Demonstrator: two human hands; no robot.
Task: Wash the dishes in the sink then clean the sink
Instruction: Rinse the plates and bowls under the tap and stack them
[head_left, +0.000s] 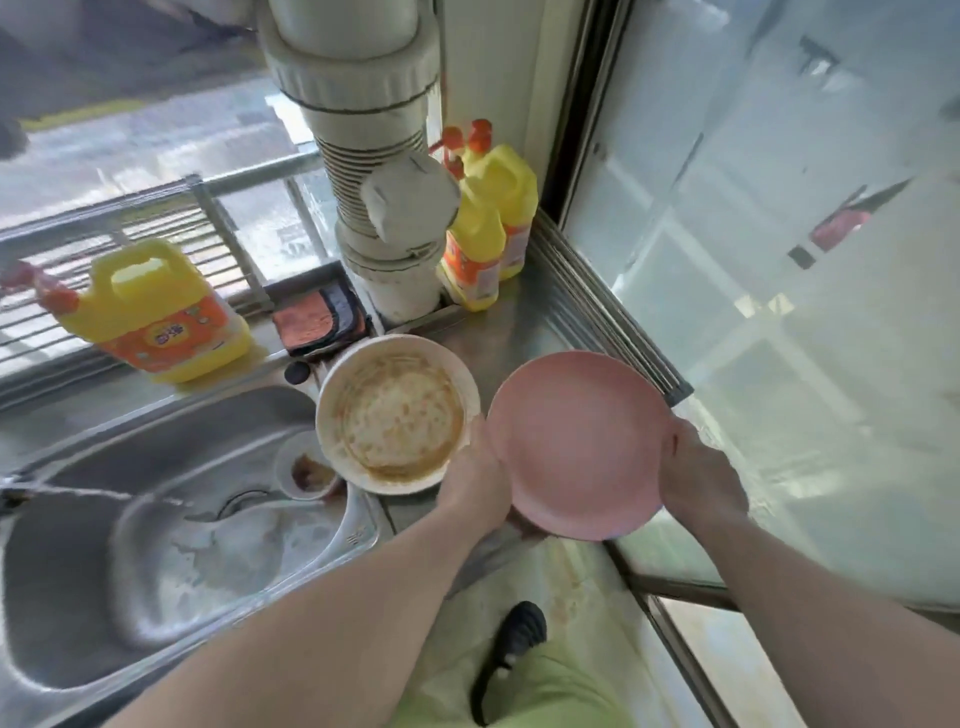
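Left hand (475, 486) & right hand (698, 480) both grip the pink plate (576, 444), one on each side. Dirty white bowl (397, 421) sits just beside left hand.

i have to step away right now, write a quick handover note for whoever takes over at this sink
Left hand: grips the near-left rim of the pink plate.
Right hand: grips its right rim; the plate is held up over the counter and looks clean.
Dirty white bowl: beside the plate, at the sink's right edge, smeared with brown residue.
Small dirty dish: in the sink, near the drain.
Big yellow detergent jug behind the sink; folded cloths by the pipe.
Left: wash the bowl and small dish, then clean the sink.
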